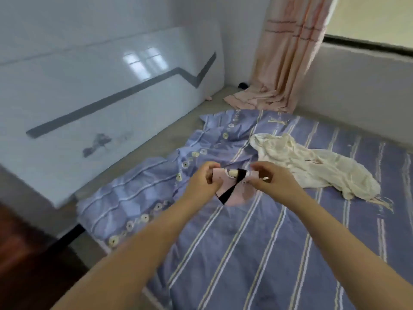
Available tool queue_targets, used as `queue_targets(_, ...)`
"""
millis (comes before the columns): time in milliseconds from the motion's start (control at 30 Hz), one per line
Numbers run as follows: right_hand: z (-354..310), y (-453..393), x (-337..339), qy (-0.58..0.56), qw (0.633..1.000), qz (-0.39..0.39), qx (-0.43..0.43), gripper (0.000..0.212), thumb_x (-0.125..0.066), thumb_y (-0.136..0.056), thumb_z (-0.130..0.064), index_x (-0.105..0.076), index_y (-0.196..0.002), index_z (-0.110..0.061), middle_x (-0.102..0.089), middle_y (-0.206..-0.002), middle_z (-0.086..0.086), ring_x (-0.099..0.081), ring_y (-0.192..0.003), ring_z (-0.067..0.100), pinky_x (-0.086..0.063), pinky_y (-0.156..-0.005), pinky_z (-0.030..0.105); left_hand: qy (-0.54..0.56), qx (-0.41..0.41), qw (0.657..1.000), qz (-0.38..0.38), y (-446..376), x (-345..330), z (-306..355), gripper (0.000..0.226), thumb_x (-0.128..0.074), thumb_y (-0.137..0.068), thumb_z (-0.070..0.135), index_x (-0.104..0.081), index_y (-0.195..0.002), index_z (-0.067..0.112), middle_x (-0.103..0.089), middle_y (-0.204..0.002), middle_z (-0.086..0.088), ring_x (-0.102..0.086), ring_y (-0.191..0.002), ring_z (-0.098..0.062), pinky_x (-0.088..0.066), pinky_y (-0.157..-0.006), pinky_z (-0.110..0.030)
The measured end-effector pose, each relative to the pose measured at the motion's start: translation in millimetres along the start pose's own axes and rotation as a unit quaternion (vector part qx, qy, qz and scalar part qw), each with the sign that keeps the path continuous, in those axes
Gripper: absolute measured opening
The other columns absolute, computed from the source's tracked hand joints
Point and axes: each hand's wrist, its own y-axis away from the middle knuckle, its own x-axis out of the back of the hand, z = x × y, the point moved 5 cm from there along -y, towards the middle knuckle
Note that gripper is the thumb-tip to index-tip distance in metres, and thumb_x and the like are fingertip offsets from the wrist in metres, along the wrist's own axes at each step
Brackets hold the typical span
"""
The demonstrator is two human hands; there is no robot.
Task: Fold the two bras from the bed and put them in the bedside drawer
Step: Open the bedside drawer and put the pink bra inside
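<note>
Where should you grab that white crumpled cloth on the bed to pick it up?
Probably the raised bunched ridge near the middle of the white cloth, pinched from above. It lies crumpled flat on the striped sheet, so edges would just trail.

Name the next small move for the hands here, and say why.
Probably bring the two held edges together to finish the fold. The left hand and right hand both pinch the pink bra above the striped sheet; its lower part hangs loose, and no drawer is in view yet.
</note>
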Motion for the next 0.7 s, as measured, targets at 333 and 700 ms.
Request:
queue_targets(333, -143, 74, -353, 0.086, 0.871, -0.438, 0.206, 0.026, -0.052, -0.086, -0.015, -0.057, -0.107, -0.002, -0.064, -0.101, 0.021, -0.058, -0.098, 0.032, -0.044, -0.081, 0.037, -0.170, 0.260, 0.904, 0.295, 267, 227, -167, 0.019, -0.056, -0.085, 0.008, -0.061, -0.099, -0.003, -0.066, -0.104, -0.024, -0.059, -0.096, -0.034, -0.035, -0.067, -0.031)
queue_targets(700, -238, 100, -632, 0.131, 0.902, -0.394, 0.115, 0.040, -0.053, -0.085, -0.011, -0.044, -0.121, 0.005, -0.052, -0.127, 0.026, -0.048, -0.117, 0.037, -0.039, -0.098, 0.043, -0.082, 0.446, 0.724, 0.519, 465, 442, -362, 0.019, -0.052, -0.084, 0.009, -0.061, -0.095, -0.004, -0.066, -0.100, -0.026, -0.059, -0.091, -0.035, -0.037, -0.066, -0.031)
